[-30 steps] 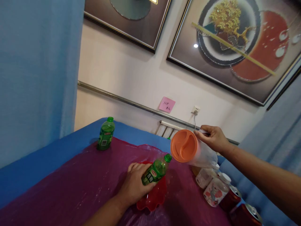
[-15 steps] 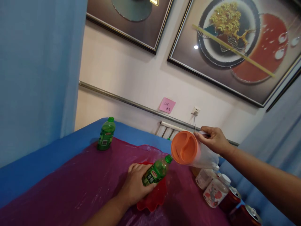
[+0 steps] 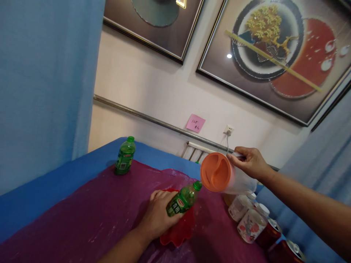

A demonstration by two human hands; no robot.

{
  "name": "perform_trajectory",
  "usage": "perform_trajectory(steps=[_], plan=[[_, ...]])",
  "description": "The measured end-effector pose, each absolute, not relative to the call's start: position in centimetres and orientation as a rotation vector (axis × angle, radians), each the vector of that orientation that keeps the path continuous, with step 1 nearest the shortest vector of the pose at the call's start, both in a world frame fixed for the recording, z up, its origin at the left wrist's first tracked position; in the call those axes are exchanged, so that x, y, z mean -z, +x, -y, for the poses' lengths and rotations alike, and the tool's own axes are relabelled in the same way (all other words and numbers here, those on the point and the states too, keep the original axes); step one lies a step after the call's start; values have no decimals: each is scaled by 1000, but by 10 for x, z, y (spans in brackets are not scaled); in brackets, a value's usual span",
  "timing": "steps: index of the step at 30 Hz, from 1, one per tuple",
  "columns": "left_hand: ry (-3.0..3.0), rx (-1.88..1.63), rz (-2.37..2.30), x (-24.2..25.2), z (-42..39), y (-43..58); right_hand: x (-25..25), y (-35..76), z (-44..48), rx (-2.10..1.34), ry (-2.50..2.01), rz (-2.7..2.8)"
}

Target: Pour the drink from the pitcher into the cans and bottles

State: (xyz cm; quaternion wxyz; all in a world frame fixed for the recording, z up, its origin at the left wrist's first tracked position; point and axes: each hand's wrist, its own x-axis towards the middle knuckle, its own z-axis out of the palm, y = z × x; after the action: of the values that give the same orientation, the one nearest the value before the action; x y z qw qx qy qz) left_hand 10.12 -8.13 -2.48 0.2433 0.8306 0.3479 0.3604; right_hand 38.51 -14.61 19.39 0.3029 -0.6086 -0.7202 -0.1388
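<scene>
My left hand [image 3: 157, 217] is wrapped round a green plastic drink bottle [image 3: 184, 199], which leans to the right above a red scalloped dish [image 3: 182, 230]. My right hand [image 3: 251, 162] grips the handle of a clear plastic pitcher [image 3: 242, 180]. That pitcher is tipped on its side, its orange lid [image 3: 216, 171] facing left and towards me. The lid comes close to the bottle's green cap; whether they touch I cannot tell. Another green bottle [image 3: 125, 156] stands upright at the far left of the table.
Lidded jars [image 3: 251, 223] and dark red cans [image 3: 286, 252] stand in a row at the right. Purple plastic sheeting [image 3: 90, 212] covers much of the blue table [image 3: 148, 149]. A metal rail [image 3: 148, 117] runs along the wall; blue curtains [image 3: 49, 73] hang at both sides.
</scene>
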Motion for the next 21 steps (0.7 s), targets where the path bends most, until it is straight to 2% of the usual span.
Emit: perform_trajectory(steps=[21], plan=[[2271,-997,-957,25,82,100,-197,385,152,373,-1591,1911]])
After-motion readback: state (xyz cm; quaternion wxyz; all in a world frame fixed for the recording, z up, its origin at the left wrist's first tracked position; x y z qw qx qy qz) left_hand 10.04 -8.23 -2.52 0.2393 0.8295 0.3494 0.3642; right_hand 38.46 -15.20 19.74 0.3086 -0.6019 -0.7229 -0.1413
